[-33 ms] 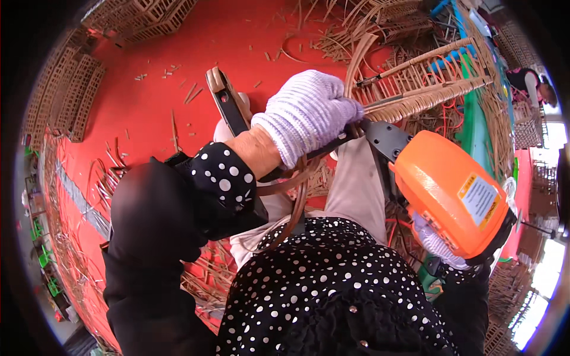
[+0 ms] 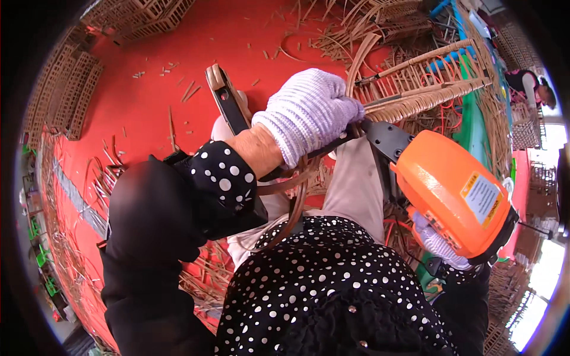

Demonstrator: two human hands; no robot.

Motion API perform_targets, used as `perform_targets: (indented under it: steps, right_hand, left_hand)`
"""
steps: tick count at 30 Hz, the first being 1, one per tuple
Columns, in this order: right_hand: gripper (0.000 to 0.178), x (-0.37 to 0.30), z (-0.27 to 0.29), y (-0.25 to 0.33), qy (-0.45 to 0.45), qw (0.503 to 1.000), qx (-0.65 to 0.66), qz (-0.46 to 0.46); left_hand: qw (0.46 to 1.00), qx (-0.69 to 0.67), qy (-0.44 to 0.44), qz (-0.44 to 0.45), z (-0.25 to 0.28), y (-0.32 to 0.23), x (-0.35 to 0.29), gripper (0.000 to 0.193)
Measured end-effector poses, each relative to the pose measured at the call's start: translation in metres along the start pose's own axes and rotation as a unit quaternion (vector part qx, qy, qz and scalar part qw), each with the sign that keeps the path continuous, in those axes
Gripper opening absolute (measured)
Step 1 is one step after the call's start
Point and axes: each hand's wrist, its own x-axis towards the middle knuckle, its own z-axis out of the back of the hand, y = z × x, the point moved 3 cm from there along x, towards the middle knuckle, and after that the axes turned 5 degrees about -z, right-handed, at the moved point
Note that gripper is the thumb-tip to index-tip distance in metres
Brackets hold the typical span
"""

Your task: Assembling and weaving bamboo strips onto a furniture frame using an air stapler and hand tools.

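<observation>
My left hand (image 2: 312,113), in a lilac-and-white striped knit glove, is closed around a brown flat wicker strip (image 2: 360,59) against a dark frame bar. More of the strip loops down under my wrist. The frame (image 2: 228,101) lies across my knees, and its wicker-wrapped panel (image 2: 424,80) reaches to the upper right. My right hand (image 2: 439,243), gloved alike, is wrapped around the handle of an orange nail gun (image 2: 454,184); the tool's body hides most of the fingers. Its dark nose (image 2: 385,139) points at the bar right beside my left fingers.
Stacked woven brown panels (image 2: 71,89) stand at the left, with another stack (image 2: 139,21) at the top. Loose wicker strips (image 2: 350,41) and short offcuts lie on the red floor (image 2: 219,35). A person (image 2: 528,86) works at the far right. A green surface (image 2: 475,133) lies beyond the frame.
</observation>
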Motion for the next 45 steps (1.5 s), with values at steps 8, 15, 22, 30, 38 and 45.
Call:
perform_targets:
  steps: [8,15,22,30,38,45]
  right_hand:
    - [0.017,-0.001,0.015,0.002,0.049,0.998,-0.033,0.013]
    - [0.019,0.013,0.023,0.008,0.089,0.992,-0.066,0.052]
    - [0.02,0.036,0.04,0.019,0.16,0.97,-0.144,0.114]
    - [0.022,0.052,0.059,0.023,0.204,0.958,-0.146,0.135]
    - [0.036,0.023,0.045,-0.008,0.176,0.916,0.226,-0.282]
    - [0.02,-0.04,0.059,-0.12,-0.077,0.823,0.415,-0.38]
  left_hand:
    - [0.997,0.068,0.007,-0.042,-0.006,0.005,0.007,0.024]
    - [0.996,0.058,-0.014,-0.063,-0.007,0.008,0.007,0.024]
    - [0.994,0.068,-0.018,-0.081,-0.007,0.009,0.006,0.024]
    - [0.986,0.127,-0.026,-0.11,-0.002,0.003,-0.004,0.025]
    - [0.991,0.091,-0.014,-0.098,-0.001,0.005,0.006,0.027]
    - [0.996,0.072,-0.001,-0.044,0.0,0.001,0.006,0.027]
